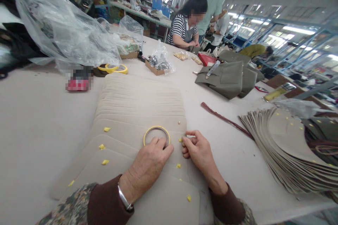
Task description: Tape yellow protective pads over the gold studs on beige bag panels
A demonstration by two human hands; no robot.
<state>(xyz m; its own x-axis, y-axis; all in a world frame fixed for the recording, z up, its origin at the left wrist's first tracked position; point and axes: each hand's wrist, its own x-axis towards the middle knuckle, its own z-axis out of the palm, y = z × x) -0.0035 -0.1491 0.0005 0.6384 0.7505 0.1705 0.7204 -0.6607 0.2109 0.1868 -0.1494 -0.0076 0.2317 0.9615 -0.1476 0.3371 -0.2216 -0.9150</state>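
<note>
Directions are by clock face centred on the tape roll (156, 127), twelve pointing away from me. The roll sits over the stepped beige panels (139, 123).

Risks, left to right. At eight to nine o'clock, yellow tabs (105, 162) appear raised; I judge that a brushing sleeve could fold or lift one. At six, my left hand (149, 163) has its fingers curled around the roll's near edge; a dragged wrist could push the overlapping panels out of step. At three, my right hand (198, 149) has thumb and forefinger drawn close beside another tab; I cannot tell whether they pinch it. A careless pull there could leave it crooked. Farther out at three, the fanned stack (271, 147) could slide if knocked, its leaves lying loosely spread.

Count, left to right. Tabs along the panels' left side: four. Spare yellow rolls (124, 71) at eleven: two, overlapping. Roll under my left hand: one. Metal stud (179, 122) at two: one. Tabs along the right side: four, one only a sliver. Maroon strip (227, 120) toward three: one. Panels and fanned leaves: too closely layered to count.
</note>
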